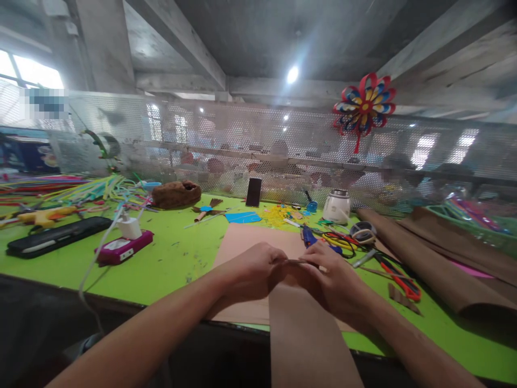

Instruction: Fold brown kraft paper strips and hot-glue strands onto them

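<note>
A long strip of brown paper hangs over the table's front edge toward me, its far end raised between my hands. My left hand is closed on the left side of that end, fingers pinching the edge. On the other side my right hand pinches the same edge between thumb and fingers. Below them lies a larger flat sheet of light brown paper. Just beyond my right hand is a blue glue gun, partly hidden by the fingers.
On the green table are a purple power strip, a black case, blue paper, a phone and a white pot. Orange-handled cutter and brown rolls lie right. A mesh partition stands behind.
</note>
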Demonstrator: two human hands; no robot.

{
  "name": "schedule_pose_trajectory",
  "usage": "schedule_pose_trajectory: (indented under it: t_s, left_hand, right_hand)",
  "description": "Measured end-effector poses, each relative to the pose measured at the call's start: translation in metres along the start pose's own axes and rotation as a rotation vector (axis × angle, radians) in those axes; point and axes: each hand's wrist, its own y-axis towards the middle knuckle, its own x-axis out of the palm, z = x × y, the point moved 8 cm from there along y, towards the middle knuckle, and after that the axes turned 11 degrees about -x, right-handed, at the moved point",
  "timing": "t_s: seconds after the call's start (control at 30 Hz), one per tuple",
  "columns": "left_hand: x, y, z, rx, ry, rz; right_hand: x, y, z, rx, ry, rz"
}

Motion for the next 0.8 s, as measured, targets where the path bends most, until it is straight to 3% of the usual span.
schedule_pose_trajectory:
  t_s: [0.17,0.27,0.5,0.63,0.7,0.8]
  left_hand:
    - [0.002,-0.004,0.022,0.188,0.093,0.029]
    - [0.001,-0.006,0.029,0.277,0.175,0.058]
    - [-0.007,-0.007,0.017,0.146,0.183,0.082]
    - [0.002,0.003,-0.001,0.136,0.131,-0.034]
    - [0.011,0.013,-0.02,0.03,0.031,-0.141]
    - [0.017,0.024,-0.035,-0.021,-0.085,-0.211]
  right_hand:
    - [0.023,0.005,-0.01,-0.251,-0.372,-0.104]
    - [0.038,0.003,0.002,-0.274,-0.45,-0.109]
    - [0.054,-0.001,0.024,-0.167,-0.363,-0.139]
    - [0.065,0.004,0.03,-0.14,-0.313,-0.196]
    - [0.068,0.007,0.031,-0.144,-0.315,-0.212]
    - [0.069,0.01,0.03,-0.146,-0.277,-0.242]
